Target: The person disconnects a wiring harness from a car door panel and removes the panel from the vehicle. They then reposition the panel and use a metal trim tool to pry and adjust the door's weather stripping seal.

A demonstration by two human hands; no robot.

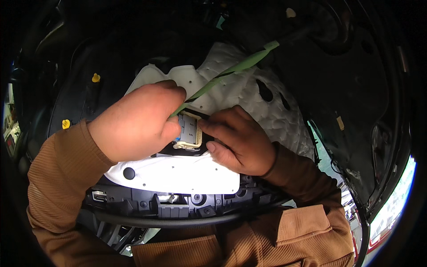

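Observation:
My left hand (142,120) is closed round a long green strip (242,63), which is twisted with a dark band and runs up and to the right. Just beside its thumb sits an electrical connector (190,129), grey with a cream frame and a bit of blue at its lower left. My right hand (242,141) comes from the other side with bent fingers, its index fingertip against the connector's right edge. Its thumb stays apart, lower down. The left fingers hide the strip's lower end and part of the connector.
White quilted padding (233,89) spreads behind the hands, with a smooth white panel (178,173) in front. A black plastic beam (178,204) with clips and holes crosses nearer to me. Yellow plugs (95,78) stick out at the left; dark panels (329,89) rise at the right.

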